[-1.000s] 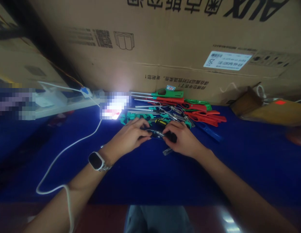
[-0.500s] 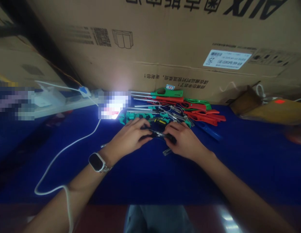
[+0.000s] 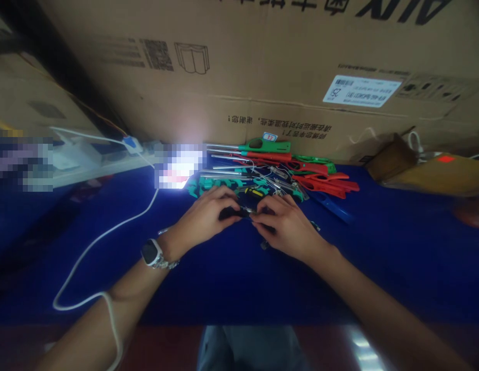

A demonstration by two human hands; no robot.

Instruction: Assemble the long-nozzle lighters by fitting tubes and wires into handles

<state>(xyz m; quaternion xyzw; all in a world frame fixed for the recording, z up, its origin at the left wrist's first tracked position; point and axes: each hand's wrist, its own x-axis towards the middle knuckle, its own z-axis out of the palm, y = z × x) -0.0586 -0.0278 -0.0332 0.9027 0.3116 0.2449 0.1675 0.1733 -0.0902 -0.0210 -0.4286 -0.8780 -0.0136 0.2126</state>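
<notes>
A: Item, hands: 2, both yours. What have they got?
B: 1 small dark piece [image 3: 245,212], held above the blue surface [image 3: 232,283], at its middle. Your left hand [image 3: 214,211] is clamped on its left end, thumb below and fingers above. Your right hand [image 3: 280,219] pinches its right end. Fine detail: too blurred to tell.
A: On your left wrist?
B: 1 watch [image 3: 150,252], white case, metal band.
A: Just beyond your hands?
B: 1 yellow-and-black tool [image 3: 254,192]. Teal pieces [image 3: 224,183], several, overlapping, no sure count. Metal tubes [image 3: 226,176], at least 3, lying crosswise.
A: Far side?
B: At least 2 green handles [image 3: 270,146]; 1 numbered tag [image 3: 269,136] by the farthest. Several red handles [image 3: 326,184], overlapping toward the right. 1 blue handle [image 3: 332,207], to their near side.
A: Near your right hand?
B: 1 small clear piece [image 3: 264,245], partly hidden.
A: Left?
B: 1 white cable [image 3: 104,237], looping toward you; 1 bright, pixelated object [image 3: 181,169] at its far end.
A: Backdrop?
B: 1 large cardboard box [image 3: 224,82] with 1 white label [image 3: 362,91].
</notes>
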